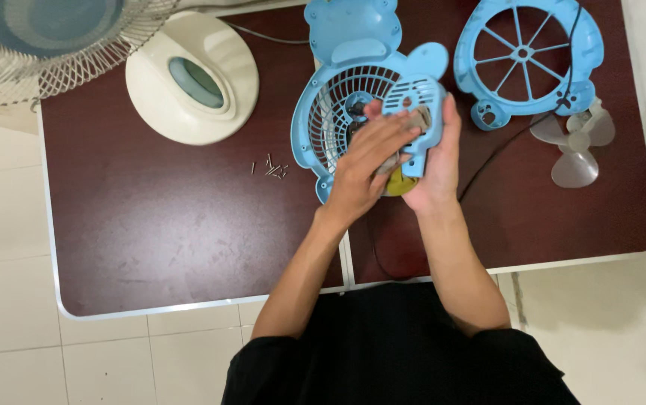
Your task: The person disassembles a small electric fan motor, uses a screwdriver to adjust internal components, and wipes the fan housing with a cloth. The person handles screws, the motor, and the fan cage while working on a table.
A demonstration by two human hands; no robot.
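Observation:
A small light-blue fan body (338, 97) with a round grille lies on the dark brown table (173, 225). My right hand (435, 161) holds a light-blue slotted motor cover (417, 101) over the grille's right side. My left hand (368, 161) reaches across it, fingers on the cover and on a small metal part (419, 118) inside. A yellow piece (398, 182) shows under my palms.
The blue front frame with spokes (525, 56) lies at the back right, a clear fan blade (578, 146) beside it. A black cord (499, 146) runs across. Several small screws (270, 168) lie mid-table. A white fan base (192, 79) and a wire guard (53, 45) sit back left.

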